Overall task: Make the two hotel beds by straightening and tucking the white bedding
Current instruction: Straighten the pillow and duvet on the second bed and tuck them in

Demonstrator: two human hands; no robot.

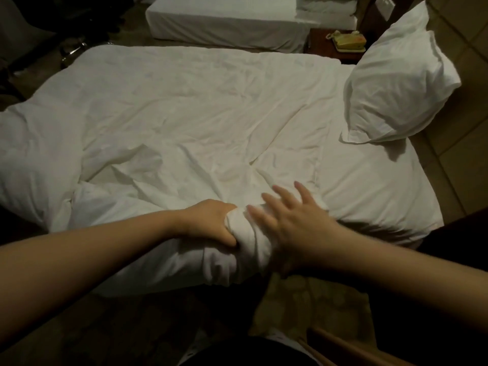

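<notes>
White duvet (184, 114) lies rumpled and untucked, left hand (211, 223) gripping its bunched edge, right hand (298, 228) with fingers spread open on it; much remains.

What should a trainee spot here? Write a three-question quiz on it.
1. True or false: the left grip holds a bunch of duvet.
2. What lies on the nightstand? A phone; B lamp; C cup.
3. Are the right grip's fingers curled or spread?
Key: 1 true. 2 A. 3 spread.
</notes>
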